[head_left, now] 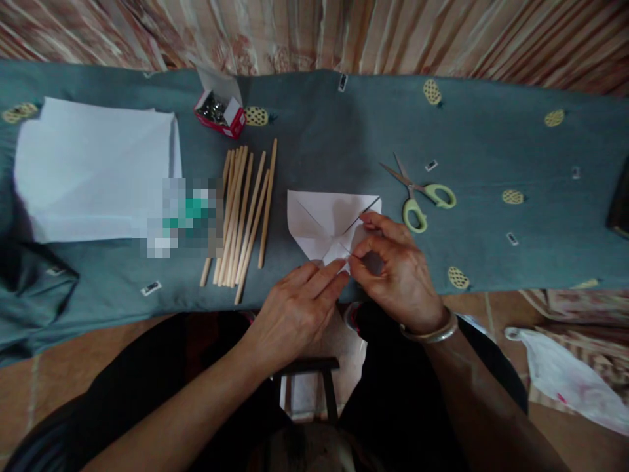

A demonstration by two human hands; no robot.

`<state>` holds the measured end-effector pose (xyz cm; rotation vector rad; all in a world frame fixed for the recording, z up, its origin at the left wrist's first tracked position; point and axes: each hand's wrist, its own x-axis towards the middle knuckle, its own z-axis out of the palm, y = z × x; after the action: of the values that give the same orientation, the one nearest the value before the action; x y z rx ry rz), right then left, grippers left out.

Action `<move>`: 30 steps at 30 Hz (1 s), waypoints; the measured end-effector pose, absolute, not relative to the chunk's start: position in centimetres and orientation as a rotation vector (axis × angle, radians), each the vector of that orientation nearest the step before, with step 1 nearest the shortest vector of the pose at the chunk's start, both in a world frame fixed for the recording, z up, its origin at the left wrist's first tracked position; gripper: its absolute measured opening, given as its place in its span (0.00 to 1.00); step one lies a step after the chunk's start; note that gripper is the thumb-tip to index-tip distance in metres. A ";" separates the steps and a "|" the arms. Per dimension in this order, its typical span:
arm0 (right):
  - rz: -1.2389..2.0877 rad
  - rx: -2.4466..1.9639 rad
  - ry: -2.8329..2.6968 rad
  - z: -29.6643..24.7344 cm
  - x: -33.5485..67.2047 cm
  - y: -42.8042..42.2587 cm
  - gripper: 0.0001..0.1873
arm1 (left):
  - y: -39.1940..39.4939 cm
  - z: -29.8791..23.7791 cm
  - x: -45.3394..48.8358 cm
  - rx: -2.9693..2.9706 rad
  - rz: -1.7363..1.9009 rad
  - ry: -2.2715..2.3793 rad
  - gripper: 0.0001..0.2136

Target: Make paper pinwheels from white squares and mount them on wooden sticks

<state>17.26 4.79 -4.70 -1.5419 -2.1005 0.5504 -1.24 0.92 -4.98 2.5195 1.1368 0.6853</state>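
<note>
A white sheet of paper [314, 213] lies near the front edge of the cloth, with slits running in from its corners and its near part folded toward the middle. My left hand [302, 301] is closed on its near edge, fingertips pressing the fold. From the right, my right hand [396, 265] pinches thumb and forefinger at the paper's folded part, close to the left fingertips. A thin dark line shows at this pinch; I cannot tell whether it is a cut edge or a separate thing. Green-handled scissors [415, 190] lie open-bladed beyond my right hand.
Several wooden sticks [246, 216] lie left of the paper. Behind them stands a small red box [221, 115] of shiny metal pieces. White sheets [98, 170] are stacked at the left, beside a pixelated green-and-white patch [189, 213]. A pleated curtain [314, 36] hangs behind the cloth [486, 144].
</note>
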 end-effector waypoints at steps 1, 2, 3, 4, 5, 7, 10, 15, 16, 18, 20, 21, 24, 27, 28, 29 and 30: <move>0.547 -1.546 -2.099 -4.7 17.2 4.8 0.04 | 0.9 -5.0 -1.2 2.520 0.680 1.137 0.13; 0.541 -1.551 -2.097 -4.7 17.2 4.8 0.04 | 0.9 -5.0 -1.2 2.518 0.677 1.137 0.13; 0.536 -1.556 -2.096 -4.6 17.1 4.8 0.04 | 0.9 -5.1 -1.2 2.517 0.674 1.137 0.13; 0.531 -1.561 -2.095 -4.6 17.1 4.8 0.04 | 0.9 -5.1 -1.2 2.518 0.676 1.136 0.13; 0.528 -1.566 -2.096 -4.6 17.0 4.8 0.04 | 0.9 -5.1 -1.2 2.518 0.676 1.137 0.13; 0.527 -1.571 -2.101 -4.5 17.0 4.8 0.04 | 0.9 -5.1 -1.2 2.520 0.677 1.145 0.13; 0.531 -1.571 -2.105 -4.5 16.9 4.8 0.04 | 0.9 -5.2 -1.2 2.513 0.675 1.154 0.13; 0.549 -1.579 -2.092 -4.5 16.9 4.8 0.03 | 1.0 -5.2 -1.2 2.506 0.681 1.158 0.12; 0.553 -1.578 -2.094 -4.5 16.9 4.8 0.03 | 1.0 -5.1 -1.2 2.508 0.682 1.160 0.12; 0.556 -1.580 -2.096 -4.5 17.0 4.8 0.03 | 1.1 -5.1 -1.1 2.507 0.681 1.162 0.12; 0.549 -1.585 -2.097 -4.5 17.0 4.8 0.04 | 1.1 -5.0 -1.1 2.506 0.689 1.162 0.12; 0.542 -1.583 -2.097 -4.5 17.0 4.8 0.04 | 1.1 -5.0 -1.1 2.507 0.692 1.162 0.12; 0.519 -1.562 -2.103 -4.6 17.0 4.7 0.04 | 1.1 -5.1 -1.0 2.520 0.700 1.162 0.12; 0.507 -1.551 -2.114 -4.8 17.1 4.7 0.05 | 1.0 -5.2 -1.1 2.532 0.697 1.160 0.12; 0.502 -1.553 -2.118 -4.8 17.2 4.7 0.05 | 1.0 -5.2 -1.1 2.534 0.698 1.159 0.13; 0.497 -1.553 -2.122 -4.8 17.2 4.7 0.05 | 1.0 -5.3 -1.1 2.535 0.698 1.156 0.13; 0.492 -1.552 -2.127 -4.8 17.2 4.7 0.05 | 1.0 -5.3 -1.1 2.534 0.699 1.155 0.12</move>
<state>17.24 4.71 -4.84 -1.5525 -2.1272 0.4921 -1.11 1.02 -5.26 2.5343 1.1553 0.6987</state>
